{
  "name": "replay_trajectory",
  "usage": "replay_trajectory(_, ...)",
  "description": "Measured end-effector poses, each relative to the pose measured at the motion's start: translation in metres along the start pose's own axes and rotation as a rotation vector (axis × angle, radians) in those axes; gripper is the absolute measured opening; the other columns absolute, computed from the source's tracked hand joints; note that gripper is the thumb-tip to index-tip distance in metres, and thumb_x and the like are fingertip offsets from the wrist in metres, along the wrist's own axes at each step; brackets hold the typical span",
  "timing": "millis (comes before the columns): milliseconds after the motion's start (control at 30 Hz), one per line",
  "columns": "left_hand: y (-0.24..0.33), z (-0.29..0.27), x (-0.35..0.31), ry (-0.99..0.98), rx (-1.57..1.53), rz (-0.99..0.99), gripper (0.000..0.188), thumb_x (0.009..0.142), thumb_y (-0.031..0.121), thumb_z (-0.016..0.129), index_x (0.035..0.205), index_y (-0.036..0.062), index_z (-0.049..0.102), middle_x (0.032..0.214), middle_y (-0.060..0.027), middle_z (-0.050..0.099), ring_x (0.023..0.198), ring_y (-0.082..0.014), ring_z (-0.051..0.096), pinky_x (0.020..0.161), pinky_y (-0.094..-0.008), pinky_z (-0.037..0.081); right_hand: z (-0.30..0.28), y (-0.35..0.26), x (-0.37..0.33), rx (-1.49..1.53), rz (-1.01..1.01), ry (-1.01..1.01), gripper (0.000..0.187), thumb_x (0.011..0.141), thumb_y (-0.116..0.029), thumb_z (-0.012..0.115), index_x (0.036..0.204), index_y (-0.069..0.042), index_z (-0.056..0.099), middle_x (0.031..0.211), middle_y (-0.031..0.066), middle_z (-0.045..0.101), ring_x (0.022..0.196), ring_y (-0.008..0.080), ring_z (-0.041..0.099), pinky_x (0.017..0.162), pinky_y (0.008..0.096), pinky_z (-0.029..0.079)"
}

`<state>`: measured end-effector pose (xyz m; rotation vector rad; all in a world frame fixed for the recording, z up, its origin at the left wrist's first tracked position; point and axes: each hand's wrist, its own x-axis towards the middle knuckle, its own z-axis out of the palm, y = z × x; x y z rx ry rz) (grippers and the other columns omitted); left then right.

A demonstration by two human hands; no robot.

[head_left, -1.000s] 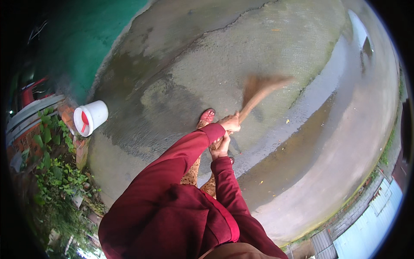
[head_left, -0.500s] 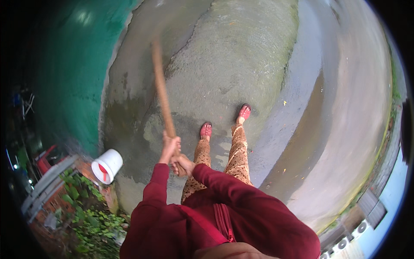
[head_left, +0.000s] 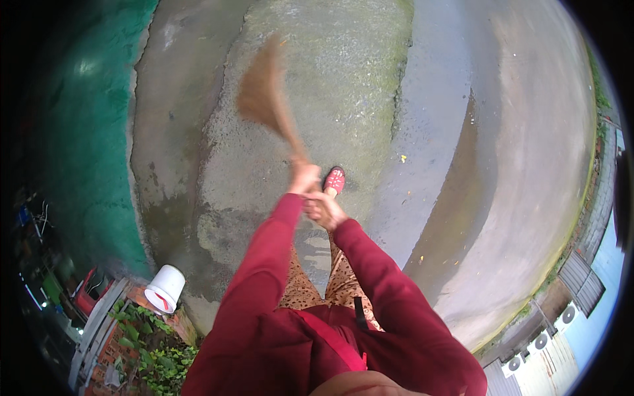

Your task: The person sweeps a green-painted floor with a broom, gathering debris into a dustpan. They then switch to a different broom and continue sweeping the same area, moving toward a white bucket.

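Observation:
Both my hands grip a long brown wooden stick (head_left: 264, 99), whose far part is smeared into a fan by motion, so its tip cannot be made out. My left hand (head_left: 304, 177) is wrapped round it farther up. Right below, my right hand (head_left: 323, 210) closes round the near end, touching the left one. The stick points forward and a little left, over the rough concrete ground (head_left: 343, 79). One foot in a red shoe (head_left: 335, 179) shows just beyond my hands; the other is hidden behind my arms.
A white bucket (head_left: 166, 285) with something red inside stands at the left, beside a brick-edged bed of green plants (head_left: 162, 363). Green flooring (head_left: 86, 145) lies farther left. Wet, muddy ground (head_left: 442, 211) runs along the right. Fan units (head_left: 541, 342) are at the lower right.
My hands and the stick have swung to the right and forward, with the stick now strongly blurred. Both hands keep their grip. My view has shifted.

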<state>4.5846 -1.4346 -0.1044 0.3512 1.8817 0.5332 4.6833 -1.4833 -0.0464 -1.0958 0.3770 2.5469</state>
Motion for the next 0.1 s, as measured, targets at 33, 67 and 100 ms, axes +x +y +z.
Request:
replay_trajectory(33, -0.039, 0.03, 0.025, -0.076, 0.212, 0.145, 0.053, 0.061, 0.005, 0.054, 0.11, -0.0056, 0.035, 0.076, -0.0167, 0.056, 0.073, -0.0224, 0.058, 0.062, -0.0362, 0.05, 0.007, -0.005, -0.024, 0.061, -0.053, 0.063, 0.015, 0.073, -0.015, 0.056, 0.069, -0.011, 0.042, 0.056, -0.0055, 0.041, 0.041, 0.0038, 0.036, 0.036, 0.0163, 0.031)
replay_trajectory(67, 0.038, 0.073, -0.032, -0.235, 0.395, 0.172, 0.069, 0.063, 0.008, 0.054, 0.123, -0.0031, 0.021, 0.088, -0.0221, 0.056, 0.079, -0.0279, 0.059, 0.069, -0.0403, 0.048, -0.014, -0.028, -0.048, 0.216, -0.212, 0.175, 0.015, 0.072, -0.014, 0.056, 0.068, -0.011, 0.041, 0.056, -0.0054, 0.041, 0.041, 0.0038, 0.036, 0.035, 0.0163, 0.031)
replay_trajectory(100, 0.051, 0.075, -0.037, -0.227, 0.412, 0.177, 0.069, 0.063, 0.008, 0.054, 0.123, -0.0031, 0.021, 0.088, -0.0221, 0.056, 0.079, -0.0279, 0.059, 0.069, -0.0403, 0.048, -0.014, -0.039, -0.065, 0.372, -0.273, 0.115, 0.016, 0.072, -0.014, 0.057, 0.07, -0.011, 0.042, 0.056, -0.0053, 0.041, 0.041, 0.0039, 0.037, 0.035, 0.0165, 0.032)
